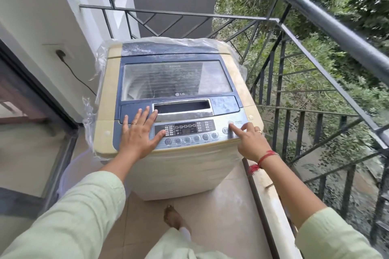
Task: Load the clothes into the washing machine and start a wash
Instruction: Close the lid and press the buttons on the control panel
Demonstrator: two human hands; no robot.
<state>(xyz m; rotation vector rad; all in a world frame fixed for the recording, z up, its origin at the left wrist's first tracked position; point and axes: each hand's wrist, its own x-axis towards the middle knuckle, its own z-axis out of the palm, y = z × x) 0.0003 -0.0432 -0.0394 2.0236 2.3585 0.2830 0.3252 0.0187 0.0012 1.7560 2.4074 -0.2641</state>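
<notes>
Balcony washing machine (176,82) (lid down) bears the flat left hand (140,132); right hand's (251,143) straight forefinger (235,129) presses power button (229,121).

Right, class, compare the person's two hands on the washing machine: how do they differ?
The left hand lies flat on the washing machine, fingers spread; the right hand points one finger onto the power button. The right wrist has a red thread; the left wrist is bare. Both wear a ring.
</notes>
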